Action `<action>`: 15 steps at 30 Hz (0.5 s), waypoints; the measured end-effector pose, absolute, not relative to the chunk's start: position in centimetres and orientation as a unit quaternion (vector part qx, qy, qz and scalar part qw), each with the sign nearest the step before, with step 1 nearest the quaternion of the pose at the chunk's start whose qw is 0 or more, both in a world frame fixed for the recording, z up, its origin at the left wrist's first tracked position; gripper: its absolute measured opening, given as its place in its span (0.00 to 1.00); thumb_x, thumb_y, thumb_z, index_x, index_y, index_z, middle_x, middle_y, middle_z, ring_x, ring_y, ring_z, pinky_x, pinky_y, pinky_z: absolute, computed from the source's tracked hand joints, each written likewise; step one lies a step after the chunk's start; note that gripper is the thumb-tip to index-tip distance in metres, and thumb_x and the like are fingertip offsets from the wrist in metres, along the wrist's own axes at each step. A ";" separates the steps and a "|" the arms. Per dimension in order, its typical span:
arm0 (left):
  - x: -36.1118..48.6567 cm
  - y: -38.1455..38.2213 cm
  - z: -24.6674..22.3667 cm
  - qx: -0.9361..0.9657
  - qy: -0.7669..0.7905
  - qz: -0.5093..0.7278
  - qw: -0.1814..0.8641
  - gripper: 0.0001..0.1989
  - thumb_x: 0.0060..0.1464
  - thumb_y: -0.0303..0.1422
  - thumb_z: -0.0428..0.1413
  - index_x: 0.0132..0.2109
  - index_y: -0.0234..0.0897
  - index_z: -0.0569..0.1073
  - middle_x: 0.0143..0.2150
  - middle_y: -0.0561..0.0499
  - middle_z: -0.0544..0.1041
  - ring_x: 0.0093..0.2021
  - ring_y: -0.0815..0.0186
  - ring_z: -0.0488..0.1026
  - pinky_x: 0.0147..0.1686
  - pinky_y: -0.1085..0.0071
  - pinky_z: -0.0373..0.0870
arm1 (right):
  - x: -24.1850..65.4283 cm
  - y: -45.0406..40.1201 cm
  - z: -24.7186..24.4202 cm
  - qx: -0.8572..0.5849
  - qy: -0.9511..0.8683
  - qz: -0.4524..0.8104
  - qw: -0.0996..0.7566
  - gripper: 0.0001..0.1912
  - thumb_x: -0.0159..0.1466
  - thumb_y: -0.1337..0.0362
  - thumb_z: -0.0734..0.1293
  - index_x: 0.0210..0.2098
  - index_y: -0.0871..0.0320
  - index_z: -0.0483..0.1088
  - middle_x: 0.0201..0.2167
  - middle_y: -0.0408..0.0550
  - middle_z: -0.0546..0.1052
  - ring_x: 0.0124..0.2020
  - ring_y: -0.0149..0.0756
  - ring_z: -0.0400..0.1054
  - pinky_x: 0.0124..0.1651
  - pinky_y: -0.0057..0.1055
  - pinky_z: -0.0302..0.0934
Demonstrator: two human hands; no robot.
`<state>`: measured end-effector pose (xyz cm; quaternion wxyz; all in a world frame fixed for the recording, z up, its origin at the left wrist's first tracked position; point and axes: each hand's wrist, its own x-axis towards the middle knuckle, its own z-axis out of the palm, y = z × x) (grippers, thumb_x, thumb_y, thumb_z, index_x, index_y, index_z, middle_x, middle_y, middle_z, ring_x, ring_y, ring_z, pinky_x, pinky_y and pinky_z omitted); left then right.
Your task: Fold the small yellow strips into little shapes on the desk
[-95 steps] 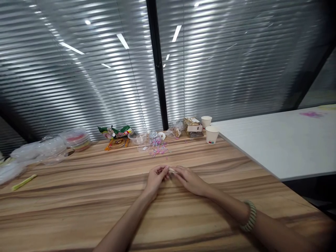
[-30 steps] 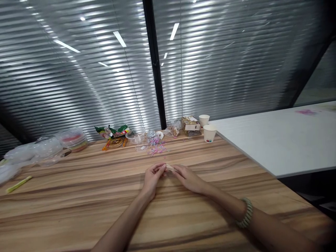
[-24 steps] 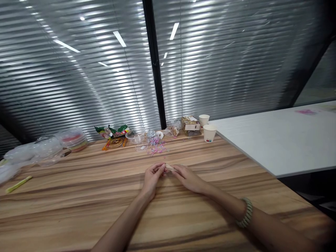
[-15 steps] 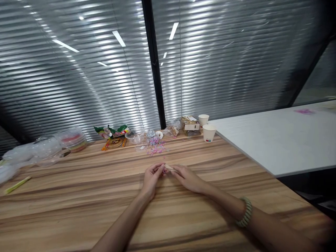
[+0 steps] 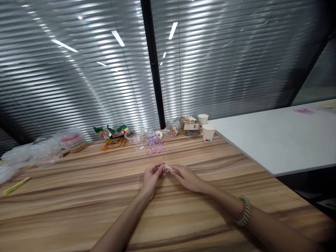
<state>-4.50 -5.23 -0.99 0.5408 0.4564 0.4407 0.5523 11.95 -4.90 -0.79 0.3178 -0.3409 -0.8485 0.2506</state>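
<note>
- Left hand and right hand meet fingertip to fingertip over the middle of the wooden worktop; heels of both hands rest on the wood.
- Grip: both hands pinch one small pale piece between them; a speck of pink shows at the left fingertips. Too small to identify.
- Step in hand, as judged: fine fingertip work on the small piece, mid-way, held just above the wood.
- Next move likely calls for a steady pinch from one hand while the other works.
- Beaded bracelet on the right wrist.
- Towards the far edge: loose pink bits, snack wrappers, two paper cups.
- Far left corner: clear plastic containers.
</note>
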 end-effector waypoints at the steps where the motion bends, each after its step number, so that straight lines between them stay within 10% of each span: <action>1: -4.5 -5.2 -1.0 0.458 0.441 0.552 0.540 0.18 0.38 0.36 0.61 0.37 0.30 0.74 0.27 0.47 0.75 0.27 0.69 0.70 0.29 0.75 0.64 | 11.9 -4.9 -0.8 -0.341 -0.849 0.250 0.318 0.16 0.65 0.62 0.51 0.46 0.59 0.65 0.44 0.51 0.71 0.45 0.38 0.64 0.48 0.34 0.56; 15: -4.7 -5.1 -1.3 0.486 0.443 0.539 0.526 0.18 0.39 0.37 0.61 0.38 0.30 0.74 0.28 0.47 0.76 0.28 0.69 0.70 0.31 0.74 0.65 | 12.0 -4.7 -1.1 -0.350 -0.853 0.240 0.304 0.16 0.64 0.62 0.52 0.45 0.58 0.65 0.45 0.52 0.71 0.45 0.39 0.64 0.48 0.35 0.56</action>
